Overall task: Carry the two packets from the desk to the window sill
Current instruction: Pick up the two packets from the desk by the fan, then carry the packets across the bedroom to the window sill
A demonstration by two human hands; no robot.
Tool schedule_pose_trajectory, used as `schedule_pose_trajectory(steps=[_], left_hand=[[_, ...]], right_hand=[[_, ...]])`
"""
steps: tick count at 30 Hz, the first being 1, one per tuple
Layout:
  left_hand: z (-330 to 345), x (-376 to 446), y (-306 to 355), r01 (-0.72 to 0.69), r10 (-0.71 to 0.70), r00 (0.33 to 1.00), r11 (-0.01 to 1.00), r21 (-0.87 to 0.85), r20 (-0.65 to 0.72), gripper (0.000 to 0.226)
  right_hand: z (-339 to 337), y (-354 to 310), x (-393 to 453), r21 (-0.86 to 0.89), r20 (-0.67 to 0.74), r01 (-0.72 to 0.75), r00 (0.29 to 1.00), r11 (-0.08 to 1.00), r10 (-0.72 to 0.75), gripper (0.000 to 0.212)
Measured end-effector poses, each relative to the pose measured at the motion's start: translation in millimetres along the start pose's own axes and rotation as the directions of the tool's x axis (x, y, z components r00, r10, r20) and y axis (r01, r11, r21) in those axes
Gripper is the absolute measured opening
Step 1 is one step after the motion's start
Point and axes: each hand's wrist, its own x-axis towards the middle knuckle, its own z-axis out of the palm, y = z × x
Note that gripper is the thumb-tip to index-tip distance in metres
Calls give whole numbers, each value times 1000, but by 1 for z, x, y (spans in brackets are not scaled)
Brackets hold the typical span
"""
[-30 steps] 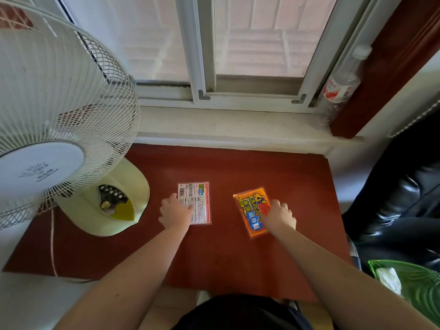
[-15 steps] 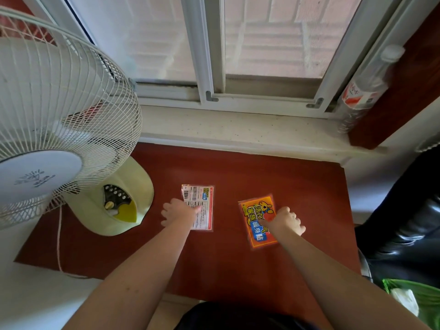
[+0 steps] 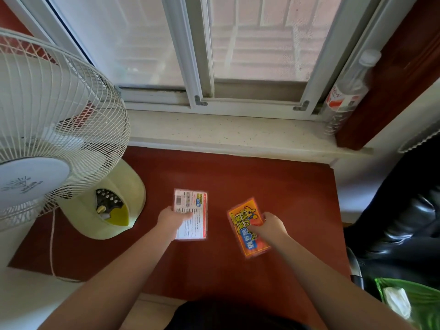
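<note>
A red-brown desk (image 3: 238, 177) is seen from above, filling the middle of the frame. Along its far edge, across the upper middle, a pale speckled window sill (image 3: 226, 132) runs beneath a sliding window (image 3: 238, 44). A clear plastic bottle (image 3: 345, 91) (red and white label) is stood at the sill's right end, in the upper right. The left of the frame is taken up by a white wire-caged fan (image 3: 52, 129), its cream base (image 3: 112, 206) set on the desk just left of the packets. A black chair (image 3: 404, 210) and a green bag (image 3: 416, 303) are seen at the right edge and lower right.

Both bare arms are stretched forward from the bottom of the frame. The left hand (image 3: 172, 220) is closed on the left edge of a white printed packet (image 3: 192, 215), thumb laid over its face, at centre frame. The right hand (image 3: 269, 227) is curled onto an orange packet (image 3: 247, 227), fingers pinching its right edge, right of centre. Both packets are over the desk, well short of the sill; whether they are lifted clear cannot be told.
</note>
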Motion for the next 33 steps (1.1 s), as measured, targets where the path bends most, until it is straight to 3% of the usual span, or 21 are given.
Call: schedule_pose_trajectory(steps=[4,10,17,22,27,33], left_hand=[[-6,-21,-10,37,-3,976,988,-153,216,20],[-21,-45,-15,54,19,949,974,-221,314,20],[-55,-67,-17,-34,189,884,938,-345,427,25],[-76,-73,-23,-124,258,861,942,-311,438,24],[-97,-72,-23,-192,293,851,946,-260,437,20],[-104,-73,-10,-258,311,792,950,-174,525,15]], right_hand=[[1,6,-4,309,105,-10,994,951,-24,26],[-1,-7,-15,616,140,-88,990,783,1,11],[11,-33,-45,714,231,-129,971,688,-58,15],[30,-54,-71,784,241,-148,968,602,-76,18],[49,-61,-98,794,235,-145,969,591,-79,26],[58,-50,-130,838,138,-99,990,537,-33,30]])
